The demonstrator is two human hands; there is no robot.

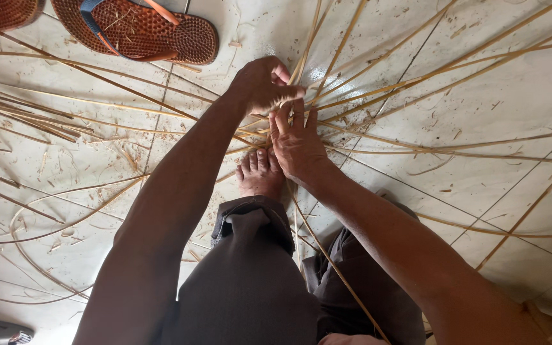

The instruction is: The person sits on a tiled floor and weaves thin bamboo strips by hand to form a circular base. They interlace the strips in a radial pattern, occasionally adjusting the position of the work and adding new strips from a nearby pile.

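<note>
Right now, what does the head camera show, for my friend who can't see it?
Two bare hands, left hand and right hand, pinch thin cane strips that fan out across a pale tiled floor. A bare foot rests below them; a brown sandal lies nearby.

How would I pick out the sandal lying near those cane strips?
Start at the pale tiled floor, then look to its top left corner. The brown rubber sandal lies there, above the left hand. Its studded sole and blue-orange strap set it apart from the thin yellow cane strips.
</note>
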